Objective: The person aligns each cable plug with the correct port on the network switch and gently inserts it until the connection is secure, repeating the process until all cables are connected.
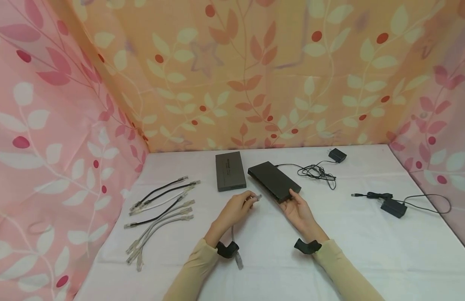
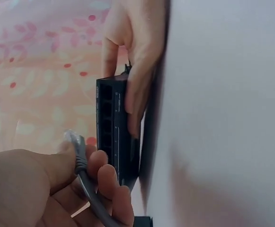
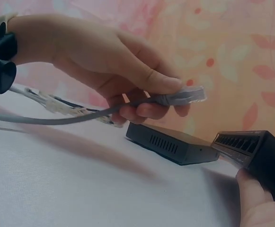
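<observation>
My left hand (image 1: pixel 234 211) pinches a grey Ethernet cable (image 3: pixel 57 121) just behind its clear plug (image 3: pixel 189 96); the cable's other end hangs down by the wrist. A black network switch (image 1: pixel 273 179) is held by my right hand (image 1: pixel 301 215) at its near right corner, thumb on top and fingers beneath. Its near edge is tipped up, and a row of ports (image 2: pixel 107 113) shows in the left wrist view. In the head view the plug is just left of this switch, apart from it. A second, dark grey switch (image 1: pixel 230 171) lies flat behind my left hand.
Several black, white and grey Ethernet cables (image 1: pixel 157 230) lie on the left of the white table (image 1: pixel 270 267). A power adapter (image 1: pixel 337 155) at the back right has a tangled cord (image 1: pixel 316 172) running to the held switch. Another adapter (image 1: pixel 394 207) lies farther right.
</observation>
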Action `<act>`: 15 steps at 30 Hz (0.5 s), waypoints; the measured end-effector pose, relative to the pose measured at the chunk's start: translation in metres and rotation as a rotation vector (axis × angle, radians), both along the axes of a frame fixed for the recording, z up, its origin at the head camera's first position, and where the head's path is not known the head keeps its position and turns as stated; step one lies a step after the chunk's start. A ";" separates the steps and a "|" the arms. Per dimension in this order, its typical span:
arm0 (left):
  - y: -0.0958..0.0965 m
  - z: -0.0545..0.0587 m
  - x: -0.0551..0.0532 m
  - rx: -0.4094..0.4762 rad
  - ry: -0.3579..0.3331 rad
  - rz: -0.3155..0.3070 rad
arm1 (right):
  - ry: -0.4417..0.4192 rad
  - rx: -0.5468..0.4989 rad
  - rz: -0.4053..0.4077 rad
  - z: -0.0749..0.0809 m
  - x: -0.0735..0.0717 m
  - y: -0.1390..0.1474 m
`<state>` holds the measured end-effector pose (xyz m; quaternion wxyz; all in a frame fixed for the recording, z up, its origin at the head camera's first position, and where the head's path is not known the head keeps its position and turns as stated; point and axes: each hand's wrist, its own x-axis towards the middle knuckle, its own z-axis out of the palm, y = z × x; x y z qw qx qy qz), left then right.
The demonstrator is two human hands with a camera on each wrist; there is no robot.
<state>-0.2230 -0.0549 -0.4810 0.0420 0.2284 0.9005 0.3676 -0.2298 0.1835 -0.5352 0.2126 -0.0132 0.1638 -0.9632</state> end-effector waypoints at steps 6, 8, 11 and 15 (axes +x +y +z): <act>0.004 -0.005 -0.009 0.171 -0.076 -0.001 | 0.065 -0.041 0.018 -0.007 -0.001 0.001; 0.005 -0.006 -0.011 0.236 -0.114 0.002 | 0.086 -0.051 0.022 -0.007 -0.001 0.001; 0.005 -0.008 -0.013 0.332 -0.187 0.002 | 0.083 -0.053 0.017 -0.006 0.000 0.000; 0.007 -0.013 -0.015 0.435 -0.307 -0.006 | 0.038 -0.021 -0.002 -0.003 0.001 -0.001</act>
